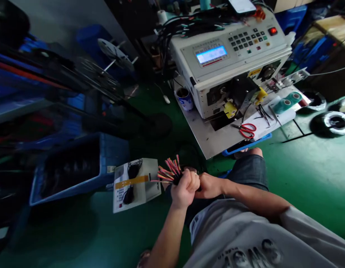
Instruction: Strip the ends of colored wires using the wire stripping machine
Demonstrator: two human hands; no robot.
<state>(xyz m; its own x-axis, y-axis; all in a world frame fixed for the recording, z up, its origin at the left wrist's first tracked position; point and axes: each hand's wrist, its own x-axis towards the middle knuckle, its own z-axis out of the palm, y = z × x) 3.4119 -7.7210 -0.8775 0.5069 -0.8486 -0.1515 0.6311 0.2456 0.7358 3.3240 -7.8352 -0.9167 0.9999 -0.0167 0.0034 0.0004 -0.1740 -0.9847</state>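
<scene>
green floor (312, 171) lay below. our left hand (186, 188) squeezed wires (172, 172) in front of us; we couldn't tell if our right hand (212, 186) gripped too. seemingly bunching, we next needed steady hands.

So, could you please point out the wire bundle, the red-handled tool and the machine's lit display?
Wire bundle (173, 172), head view: on the fanned coloured wires.
Red-handled tool (241, 128), head view: where its handles meet.
Lit display (211, 55), head view: middle of the screen.
</scene>
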